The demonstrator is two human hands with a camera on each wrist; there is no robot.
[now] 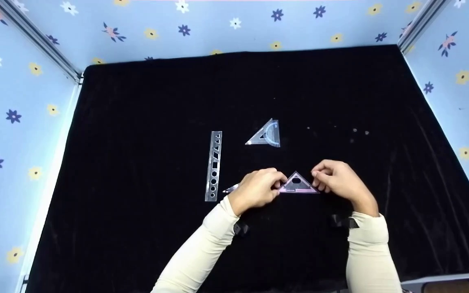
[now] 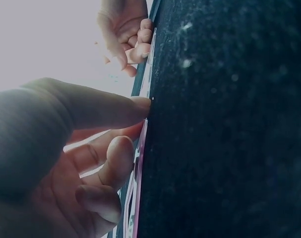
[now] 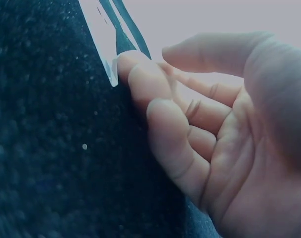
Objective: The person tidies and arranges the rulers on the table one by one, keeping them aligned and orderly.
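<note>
In the head view, a clear set square with a pink edge (image 1: 305, 190) lies flat on the black cloth, its peak pointing away from me. My left hand (image 1: 259, 187) pinches its left corner between thumb and forefinger. By the right corner is my right hand (image 1: 338, 179), fingers loosely bent; in the right wrist view its fingertips (image 3: 133, 62) come right up to that corner, thumb apart. Under my left hand, a second clear piece with a pointed end (image 1: 229, 189) shows only at the left. Its pink edge (image 2: 139, 183) runs beneath the fingers in the left wrist view.
A clear stencil ruler (image 1: 213, 167) with cut-out shapes stands lengthwise to the left. Farther back lie a clear set square (image 1: 255, 139) and a blue-marked protractor (image 1: 273, 133), overlapping. Small pale specks (image 1: 355, 130) dot the cloth at right. Flowered panels (image 1: 234, 36) border the table.
</note>
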